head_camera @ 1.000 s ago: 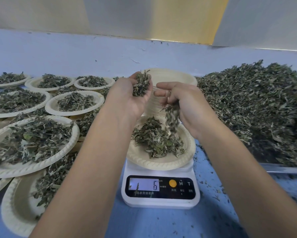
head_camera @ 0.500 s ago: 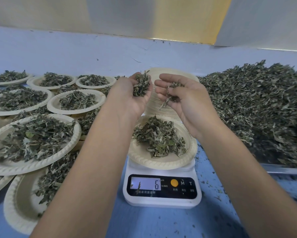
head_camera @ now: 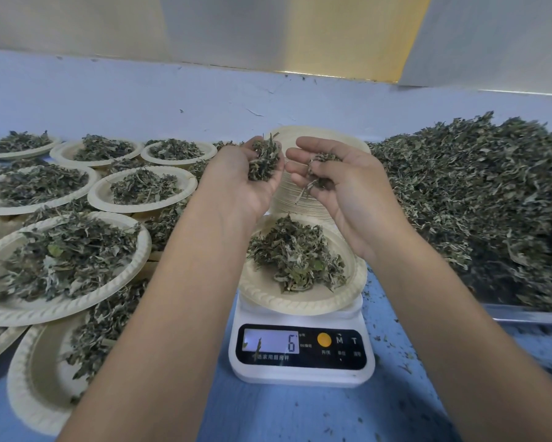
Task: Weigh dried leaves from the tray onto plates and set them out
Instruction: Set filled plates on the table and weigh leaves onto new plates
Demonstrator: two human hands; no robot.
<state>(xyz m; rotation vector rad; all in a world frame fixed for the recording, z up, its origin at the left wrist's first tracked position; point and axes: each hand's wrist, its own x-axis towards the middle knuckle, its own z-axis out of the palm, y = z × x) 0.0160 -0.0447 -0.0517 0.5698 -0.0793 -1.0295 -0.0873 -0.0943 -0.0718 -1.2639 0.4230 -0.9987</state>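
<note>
Above the scale, the left grip (head_camera: 241,183) was turned palm up, its fingers curled round a clump of leaves (head_camera: 265,161) whose tips stuck out past the fingertips. Just beside it, the right grip (head_camera: 344,186) also lay palm up, its fingers bent loosely over a few leaves (head_camera: 320,159), with a stem or two hanging off the edge of the palm.

Directly below both, a pale paper plate (head_camera: 295,303) sat on the white scale (head_camera: 300,376) and carried a loose mound of dried leaves (head_camera: 297,256), heaped towards its far and right side, with the near rim bare. The display (head_camera: 292,342) read 6.

Behind the grips rose a stack of empty plates (head_camera: 289,199), its ribbed edges showing between the wrists.

To the right, a metal tray (head_camera: 523,314) held the main heap of leaves (head_camera: 475,193), piled high and reaching nearly to the back wall.

To the left, many filled plates (head_camera: 45,311) were set out in overlapping layers, each bearing its own small portion of leaves; the nearest one (head_camera: 22,387) lay partly under its neighbours.

Crumbs of leaf were scattered over the blue counter (head_camera: 300,416), mostly between the scale and the tray.
</note>
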